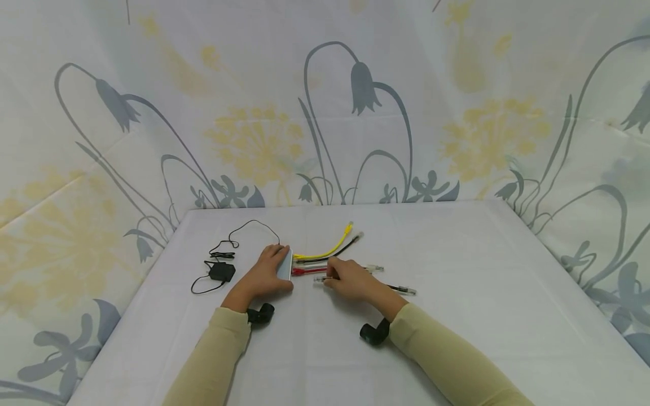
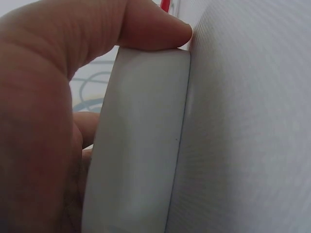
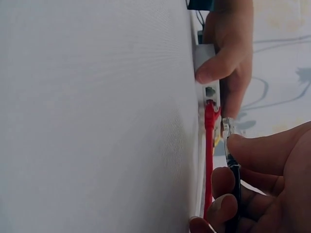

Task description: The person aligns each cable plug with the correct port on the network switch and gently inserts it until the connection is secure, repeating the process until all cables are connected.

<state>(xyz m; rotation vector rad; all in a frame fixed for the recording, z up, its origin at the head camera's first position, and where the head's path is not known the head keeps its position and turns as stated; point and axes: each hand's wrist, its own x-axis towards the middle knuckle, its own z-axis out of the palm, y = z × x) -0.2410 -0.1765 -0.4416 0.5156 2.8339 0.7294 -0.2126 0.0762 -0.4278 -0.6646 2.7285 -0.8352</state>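
Note:
My left hand (image 1: 261, 276) grips a white network switch (image 1: 284, 269) by its ends, with the thumb on the near end. In the left wrist view, the thumb presses the end of the white casing (image 2: 141, 136). My right hand (image 1: 352, 280) pinches a short black Ethernet cable (image 3: 236, 182) just behind its clear plug (image 1: 320, 279), which points toward the switch. A red Ethernet cable (image 3: 209, 155) is plugged into the switch, beside a bare port (image 3: 210, 91) nearer the left thumb. Yellow (image 1: 330, 251) and black (image 1: 345, 247) cables also run from the switch's port side.
A black power adapter (image 1: 222, 272) lies on the white table left of the switch, its thin cord (image 1: 254, 221) looping to the switch's back. The loose end (image 1: 406, 290) of the held cable trails right of my right hand. A flower-patterned cloth (image 1: 355, 141) hangs behind.

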